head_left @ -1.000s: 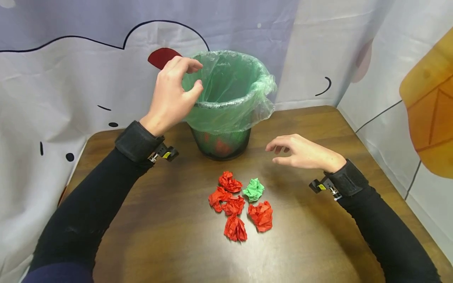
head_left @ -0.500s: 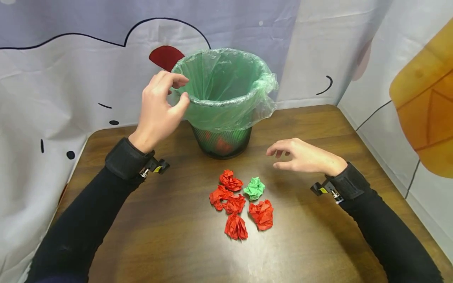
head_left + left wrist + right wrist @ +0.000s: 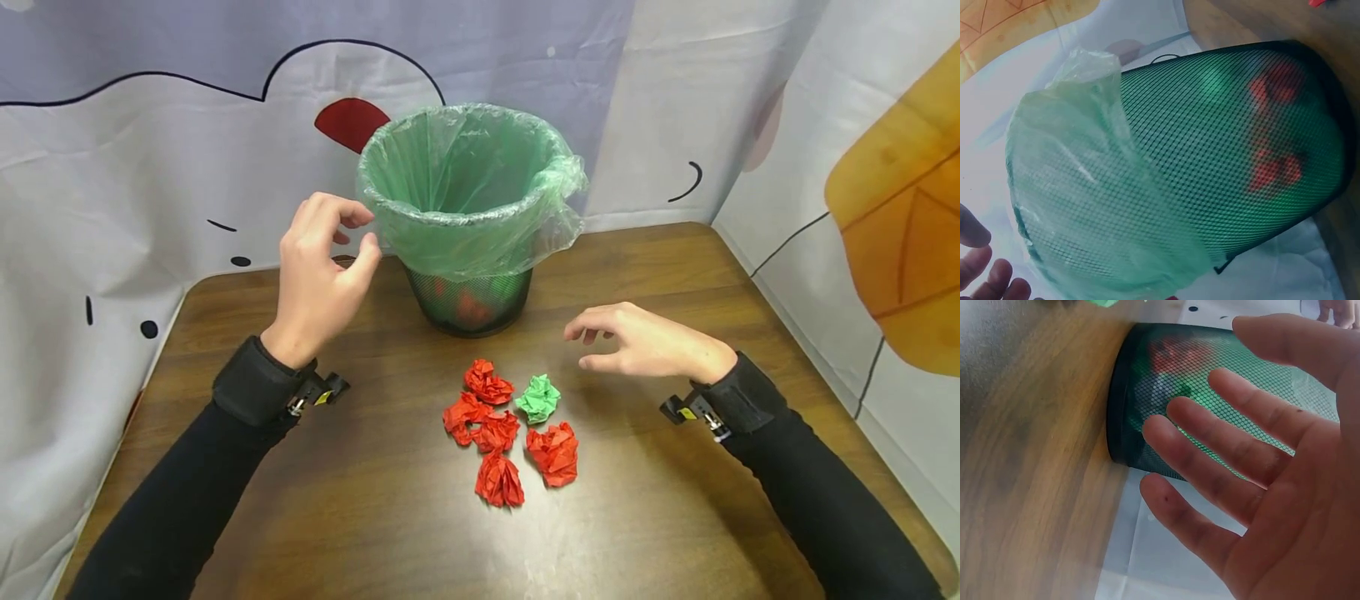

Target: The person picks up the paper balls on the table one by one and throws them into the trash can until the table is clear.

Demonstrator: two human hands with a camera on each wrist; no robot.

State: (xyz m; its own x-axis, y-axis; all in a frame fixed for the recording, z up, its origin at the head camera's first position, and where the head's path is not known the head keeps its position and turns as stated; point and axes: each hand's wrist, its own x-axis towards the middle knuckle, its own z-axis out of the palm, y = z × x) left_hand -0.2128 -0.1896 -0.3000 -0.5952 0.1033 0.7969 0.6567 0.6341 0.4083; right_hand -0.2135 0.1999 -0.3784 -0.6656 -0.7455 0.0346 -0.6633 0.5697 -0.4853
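Observation:
My left hand [image 3: 321, 271] hovers left of the mesh wastebasket [image 3: 472, 304], its fingers loosely bent around nothing. A green plastic liner [image 3: 457, 242] folds over the basket's rim. Above the table's right part, my right hand [image 3: 637, 340] hangs with relaxed fingers [image 3: 1204, 428] and an empty palm. Nearest to it lies a crumpled green paper ball [image 3: 538, 399]. Several crumpled red paper balls lie left of and below that one, among them a larger red ball [image 3: 553, 455] at the right. Through the mesh in the left wrist view, blurred red pieces [image 3: 1275, 172] and a green patch show inside.
The wooden table [image 3: 360, 500] has rounded back corners. A printed white and lilac curtain [image 3: 187, 183] hangs directly behind the basket and along the right side. Both wrists wear black straps with small cameras.
My left hand has drawn back from above the basket's rim, moving down and left. My right hand has sunk slightly. The paper balls keep their places.

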